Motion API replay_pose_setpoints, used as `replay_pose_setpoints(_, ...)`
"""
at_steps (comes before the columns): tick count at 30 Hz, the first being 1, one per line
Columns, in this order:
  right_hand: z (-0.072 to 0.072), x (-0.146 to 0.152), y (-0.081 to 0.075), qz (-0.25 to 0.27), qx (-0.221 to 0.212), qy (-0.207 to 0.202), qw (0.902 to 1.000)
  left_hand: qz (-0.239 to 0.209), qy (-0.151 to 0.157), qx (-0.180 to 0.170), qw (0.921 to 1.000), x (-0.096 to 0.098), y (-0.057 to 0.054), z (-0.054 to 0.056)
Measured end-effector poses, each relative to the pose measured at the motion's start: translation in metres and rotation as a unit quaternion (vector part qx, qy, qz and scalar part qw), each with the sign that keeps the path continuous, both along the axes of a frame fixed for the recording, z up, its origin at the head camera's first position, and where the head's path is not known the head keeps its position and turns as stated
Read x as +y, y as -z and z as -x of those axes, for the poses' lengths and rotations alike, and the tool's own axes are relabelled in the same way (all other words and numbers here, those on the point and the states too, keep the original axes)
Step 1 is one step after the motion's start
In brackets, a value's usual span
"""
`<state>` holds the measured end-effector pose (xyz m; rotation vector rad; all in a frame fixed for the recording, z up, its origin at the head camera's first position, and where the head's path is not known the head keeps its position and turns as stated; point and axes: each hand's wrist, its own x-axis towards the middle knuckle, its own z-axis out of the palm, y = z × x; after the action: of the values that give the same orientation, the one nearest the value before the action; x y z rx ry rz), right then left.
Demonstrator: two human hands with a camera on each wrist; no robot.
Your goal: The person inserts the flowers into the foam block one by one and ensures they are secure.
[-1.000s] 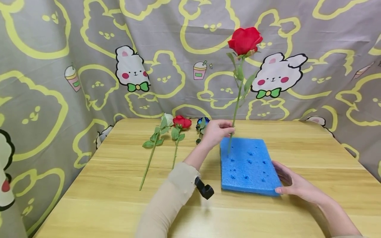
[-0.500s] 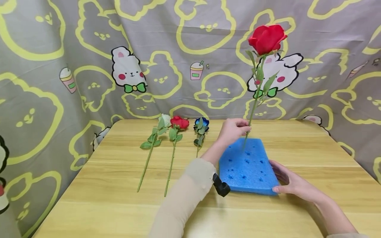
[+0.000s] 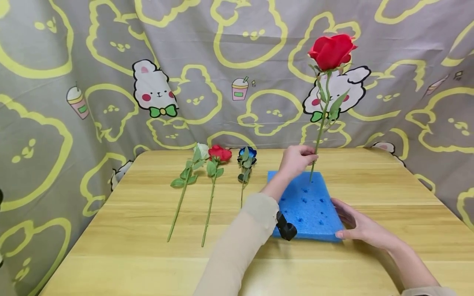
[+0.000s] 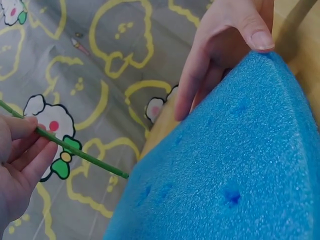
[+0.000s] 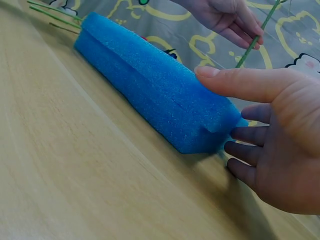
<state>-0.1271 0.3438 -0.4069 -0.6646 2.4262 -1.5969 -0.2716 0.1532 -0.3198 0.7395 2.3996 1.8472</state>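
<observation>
My left hand (image 3: 296,160) pinches the green stem of an upright red rose (image 3: 332,52) between thumb and fingers. The rose leans slightly right above a blue foam block (image 3: 303,209) with several holes in its top. In the left wrist view the bare lower end of the stem (image 4: 90,158) shows beside the block's edge; whether it touches the foam I cannot tell. My right hand (image 3: 364,226) holds the block's near right corner, thumb on the front edge and fingers along the right side, as the right wrist view also shows.
Left of the block lie a white rose (image 3: 201,151), a second red rose (image 3: 220,153) and a blue rose (image 3: 247,156), stems toward me. They rest on a wooden table (image 3: 129,263). A patterned grey curtain (image 3: 207,41) hangs behind it.
The left hand has carried the red rose to the right, toward the far right part of the foam block, then lowered it slightly. The right hand stays at the block's corner.
</observation>
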Motion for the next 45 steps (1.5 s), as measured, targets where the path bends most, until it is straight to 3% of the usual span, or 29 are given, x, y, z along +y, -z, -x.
replay_pose_setpoints(7,0.000,-0.002,0.001,0.001,0.009,0.000,1.0000,-0.013,-0.012,-0.004,0.9998,0.007,0.005,0.002)
replay_pose_setpoints(13,0.001,-0.002,0.005,-0.004,-0.004,0.006,1.0000,0.015,-0.018,0.008,0.9997,0.009,0.012,0.001)
replay_pose_setpoints(20,0.000,-0.001,0.006,-0.007,-0.004,0.014,0.9999,0.006,-0.026,0.019,0.9995,0.009,0.016,0.004)
replay_pose_setpoints(29,-0.001,-0.003,0.002,0.001,0.011,0.005,0.9999,0.049,-0.018,0.037,0.9979,0.011,0.019,0.003)
replay_pose_setpoints(38,0.000,0.001,0.002,-0.011,0.003,0.016,0.9998,0.075,-0.024,0.035,0.9963,0.011,0.021,0.003)
replay_pose_setpoints(45,0.001,0.000,0.003,0.001,0.020,0.003,0.9998,0.082,-0.012,0.006,0.9965,0.009,0.020,0.004)
